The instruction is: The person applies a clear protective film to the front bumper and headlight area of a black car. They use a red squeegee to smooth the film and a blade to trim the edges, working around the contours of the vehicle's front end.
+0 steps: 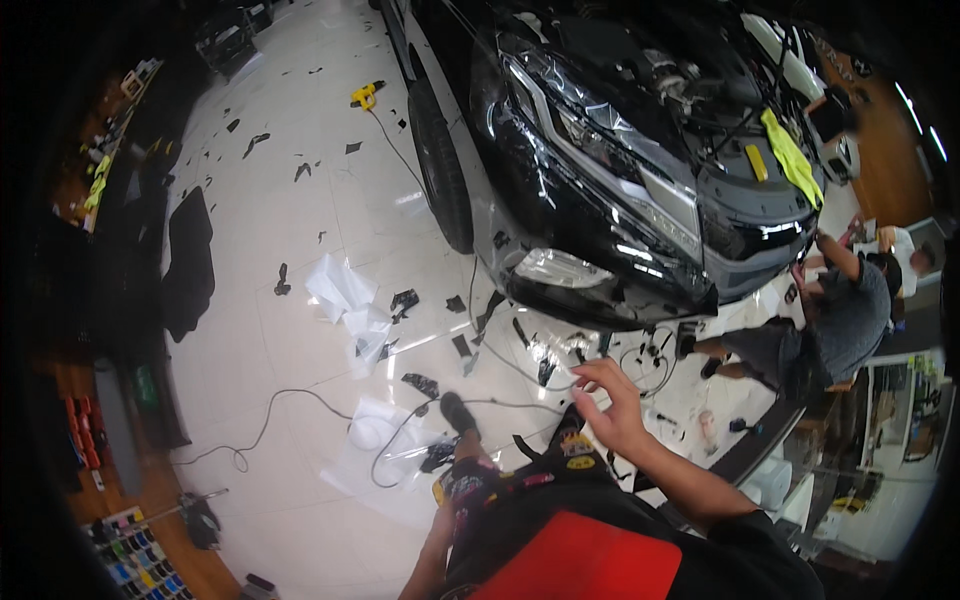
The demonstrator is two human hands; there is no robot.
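Note:
My right hand (612,408) is held out in front of my body, fingers loosely bent and apart, with nothing visible in it. A grey cable (510,365) passes behind its fingertips. Low by my thigh hangs my left hand (444,515); its fingers are hidden, so I cannot tell whether it holds anything. Ahead stands a glossy black car (640,265), its engine bay uncovered. The headlight (600,150) and a lower front lamp (562,268) face my side. On the front panel lie a neon yellow cloth (792,160) and a flat yellow piece (756,162).
A co-worker (840,320) bends at the car's front on the right. Black scraps (462,346) and crumpled white sheets (345,295) litter the pale floor. Beside the front wheel (437,165) lies a yellow heat gun (367,95). Another cable (268,420) snakes near my feet.

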